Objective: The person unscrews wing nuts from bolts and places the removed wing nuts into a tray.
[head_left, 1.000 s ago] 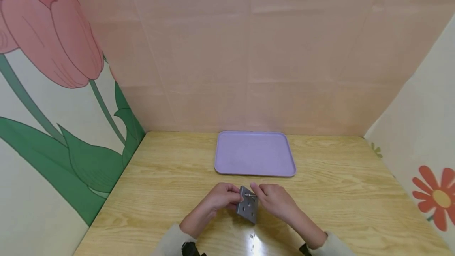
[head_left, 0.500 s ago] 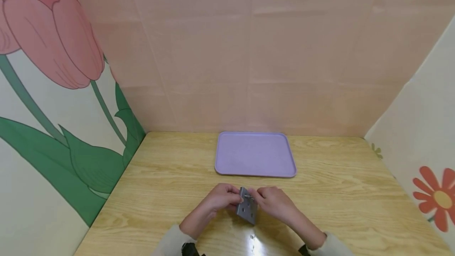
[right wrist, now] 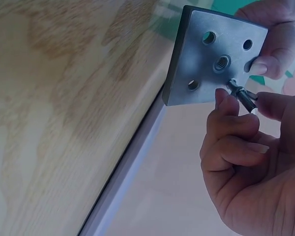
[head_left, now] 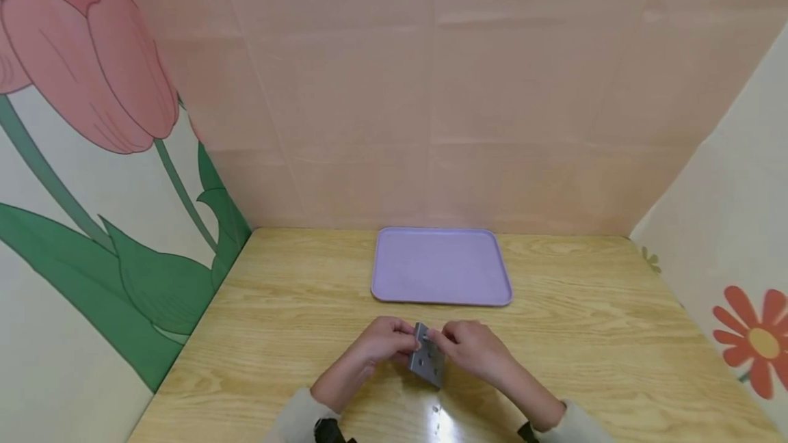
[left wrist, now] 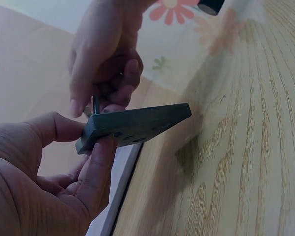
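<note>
My left hand (head_left: 384, 342) grips one corner of a square grey metal plate (head_left: 427, 364), thumb on one face and fingers on the other. The plate is tilted above the table. In the right wrist view the metal plate (right wrist: 209, 46) shows smaller holes near its corners and a larger threaded one in the middle. A threaded bolt (right wrist: 246, 101) with a small nut-like piece on it stands out from a corner hole. My right hand (right wrist: 255, 157) has thumb and curled fingers around this bolt. In the head view the right hand (head_left: 470, 347) mostly hides the bolt.
A lilac tray (head_left: 442, 266) lies on the wooden table (head_left: 295, 279), just beyond my hands. A pink backdrop (head_left: 425, 87) rises behind the table, with flower-printed panels at both sides. Small dark specks (head_left: 436, 409) show near a bright reflection in front of the plate.
My right thumb and fingers have shifted slightly left, closer over the bolt, which is now less visible in the head view. The left hand and plate have barely moved.
</note>
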`<state>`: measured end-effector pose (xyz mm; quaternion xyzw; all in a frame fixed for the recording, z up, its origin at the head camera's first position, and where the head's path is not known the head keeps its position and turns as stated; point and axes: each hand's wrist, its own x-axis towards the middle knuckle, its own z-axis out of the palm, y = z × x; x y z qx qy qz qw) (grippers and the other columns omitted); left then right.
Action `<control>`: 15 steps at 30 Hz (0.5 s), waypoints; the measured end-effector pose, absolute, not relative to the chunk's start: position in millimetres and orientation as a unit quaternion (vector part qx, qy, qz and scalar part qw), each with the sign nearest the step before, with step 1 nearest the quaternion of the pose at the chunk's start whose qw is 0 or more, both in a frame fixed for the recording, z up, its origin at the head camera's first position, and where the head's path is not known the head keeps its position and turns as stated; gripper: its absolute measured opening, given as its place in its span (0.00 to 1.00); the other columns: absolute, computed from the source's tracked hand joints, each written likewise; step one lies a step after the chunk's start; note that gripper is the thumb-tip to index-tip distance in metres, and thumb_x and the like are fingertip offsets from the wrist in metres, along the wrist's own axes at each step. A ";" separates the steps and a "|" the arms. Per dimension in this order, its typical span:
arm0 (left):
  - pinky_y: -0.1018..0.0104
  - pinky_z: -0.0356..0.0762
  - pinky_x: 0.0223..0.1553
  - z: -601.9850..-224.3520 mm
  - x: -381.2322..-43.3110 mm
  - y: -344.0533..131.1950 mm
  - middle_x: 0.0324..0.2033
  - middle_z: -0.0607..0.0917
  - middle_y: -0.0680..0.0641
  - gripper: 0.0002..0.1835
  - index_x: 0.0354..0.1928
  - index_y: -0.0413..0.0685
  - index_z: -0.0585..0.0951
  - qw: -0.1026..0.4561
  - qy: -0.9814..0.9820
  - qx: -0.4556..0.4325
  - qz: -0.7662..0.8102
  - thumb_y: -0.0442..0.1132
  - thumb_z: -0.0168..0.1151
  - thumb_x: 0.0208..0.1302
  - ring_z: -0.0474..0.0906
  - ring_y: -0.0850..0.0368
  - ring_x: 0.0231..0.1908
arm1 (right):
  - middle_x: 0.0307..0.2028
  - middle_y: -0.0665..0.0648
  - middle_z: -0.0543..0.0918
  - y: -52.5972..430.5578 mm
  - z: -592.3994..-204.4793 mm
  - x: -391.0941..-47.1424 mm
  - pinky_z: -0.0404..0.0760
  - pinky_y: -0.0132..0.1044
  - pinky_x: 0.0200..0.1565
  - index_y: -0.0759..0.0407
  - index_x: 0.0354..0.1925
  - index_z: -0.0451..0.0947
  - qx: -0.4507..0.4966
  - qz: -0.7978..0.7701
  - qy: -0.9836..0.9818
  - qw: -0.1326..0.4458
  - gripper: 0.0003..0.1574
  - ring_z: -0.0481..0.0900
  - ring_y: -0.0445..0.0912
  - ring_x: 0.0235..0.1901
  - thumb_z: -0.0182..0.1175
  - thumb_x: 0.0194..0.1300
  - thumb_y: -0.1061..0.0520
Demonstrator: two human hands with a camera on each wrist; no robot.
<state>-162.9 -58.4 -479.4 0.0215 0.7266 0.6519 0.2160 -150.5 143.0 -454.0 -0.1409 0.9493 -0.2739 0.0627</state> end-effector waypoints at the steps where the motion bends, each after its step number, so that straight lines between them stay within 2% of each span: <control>1: 0.61 0.87 0.37 -479.0 -162.9 -58.5 0.34 0.86 0.46 0.12 0.40 0.31 0.84 0.216 0.727 0.021 0.651 0.31 0.67 0.55 0.84 0.56 0.33 | 0.16 0.46 0.70 143.3 -453.9 -150.4 0.64 0.34 0.22 0.48 0.21 0.74 -0.143 -0.274 0.949 0.060 0.27 0.66 0.41 0.19 0.55 0.73 0.36; 8: 0.61 0.87 0.38 -476.4 -162.8 -58.4 0.33 0.87 0.45 0.11 0.41 0.31 0.84 0.222 0.727 0.015 0.650 0.31 0.66 0.56 0.84 0.56 0.33 | 0.19 0.41 0.72 146.9 -455.7 -150.7 0.67 0.31 0.22 0.49 0.28 0.83 -0.182 -0.258 0.949 0.010 0.21 0.66 0.37 0.20 0.62 0.68 0.36; 15: 0.59 0.87 0.38 -474.8 -162.8 -56.9 0.32 0.87 0.45 0.13 0.43 0.30 0.83 0.218 0.730 0.023 0.648 0.30 0.65 0.57 0.84 0.57 0.31 | 0.22 0.40 0.74 148.3 -453.5 -150.1 0.67 0.28 0.21 0.50 0.33 0.85 -0.214 -0.242 0.945 -0.042 0.12 0.67 0.33 0.20 0.70 0.62 0.44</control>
